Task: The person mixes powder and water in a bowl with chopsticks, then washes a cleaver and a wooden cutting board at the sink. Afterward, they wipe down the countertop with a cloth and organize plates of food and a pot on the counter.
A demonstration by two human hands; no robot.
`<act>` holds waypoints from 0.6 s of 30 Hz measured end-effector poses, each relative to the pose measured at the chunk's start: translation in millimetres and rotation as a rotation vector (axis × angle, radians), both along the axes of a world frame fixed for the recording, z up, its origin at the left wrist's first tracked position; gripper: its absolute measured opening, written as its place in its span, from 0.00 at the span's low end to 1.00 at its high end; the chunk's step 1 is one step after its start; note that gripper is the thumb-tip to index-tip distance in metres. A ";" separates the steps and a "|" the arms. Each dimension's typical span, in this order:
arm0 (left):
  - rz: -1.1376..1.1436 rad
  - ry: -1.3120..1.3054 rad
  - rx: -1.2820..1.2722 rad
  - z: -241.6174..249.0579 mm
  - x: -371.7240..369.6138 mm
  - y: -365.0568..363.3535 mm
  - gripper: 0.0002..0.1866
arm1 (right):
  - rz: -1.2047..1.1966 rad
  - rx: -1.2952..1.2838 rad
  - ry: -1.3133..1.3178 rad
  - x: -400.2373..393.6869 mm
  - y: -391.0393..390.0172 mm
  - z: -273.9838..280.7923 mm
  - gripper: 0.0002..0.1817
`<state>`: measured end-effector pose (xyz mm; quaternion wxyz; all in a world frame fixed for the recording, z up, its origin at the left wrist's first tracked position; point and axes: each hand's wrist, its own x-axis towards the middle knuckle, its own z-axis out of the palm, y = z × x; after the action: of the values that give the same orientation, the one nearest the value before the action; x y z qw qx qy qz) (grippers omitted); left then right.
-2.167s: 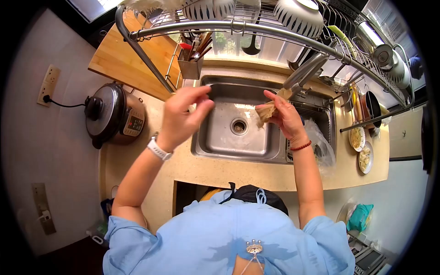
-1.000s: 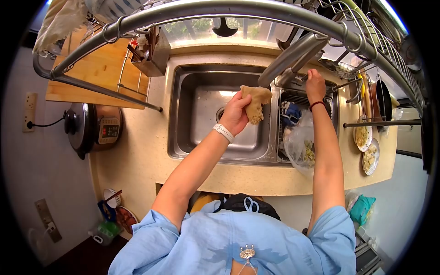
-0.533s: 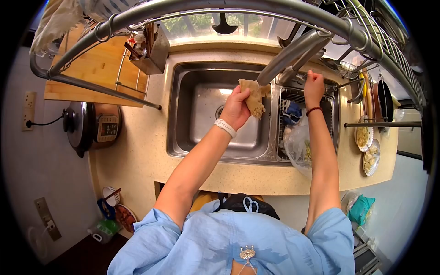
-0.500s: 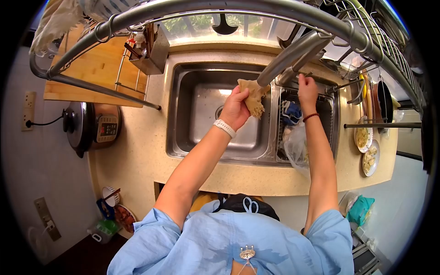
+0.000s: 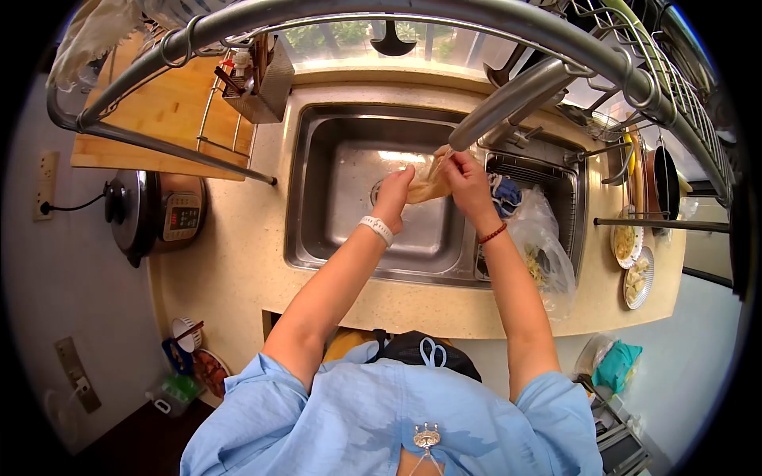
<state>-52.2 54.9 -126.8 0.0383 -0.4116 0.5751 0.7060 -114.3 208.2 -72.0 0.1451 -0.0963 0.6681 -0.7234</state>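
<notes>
A wet tan cloth (image 5: 429, 189) hangs between my two hands over the large sink basin (image 5: 341, 170). My left hand (image 5: 391, 198) has its fingers closed on the cloth's left side. On the other side, my right hand (image 5: 468, 184) grips the upper right part of it, just below the end of the faucet spout (image 5: 496, 111). The faucet handle (image 5: 530, 135) stands behind and to the right of my right hand. Blue-and-white fabric (image 5: 505, 195) lies in the rack of the smaller basin, beside my right wrist.
A clear plastic bag (image 5: 548, 246) with food scraps lies over the small basin's front. Two plates of food, one a white plate (image 5: 640, 278), stand on the right counter. An electric cooker (image 5: 155, 214) is at left. The metal rack bar (image 5: 341, 16) arches overhead.
My right hand has left the faucet handle and moved left and toward me, taking hold of the cloth. My left hand has shifted slightly left, and the plastic bag shows more fully.
</notes>
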 end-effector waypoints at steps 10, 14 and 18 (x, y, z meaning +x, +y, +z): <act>-0.126 0.440 0.979 41.4 -4.3 -6.1 0.21 | -0.081 0.450 0.049 31.8 30.2 -27.0 0.19; -0.255 0.407 1.107 73.0 -1.7 2.8 0.19 | -0.271 -0.108 -0.711 10.1 18.4 -7.2 0.15; -0.292 0.374 0.892 62.3 -9.7 1.4 0.18 | -0.019 -0.304 -0.517 7.0 -1.4 -65.2 0.12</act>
<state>-61.9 56.3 -64.5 0.2048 -0.1370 0.2660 0.9320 -107.4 206.7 -137.3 0.2874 0.0766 0.4941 -0.8169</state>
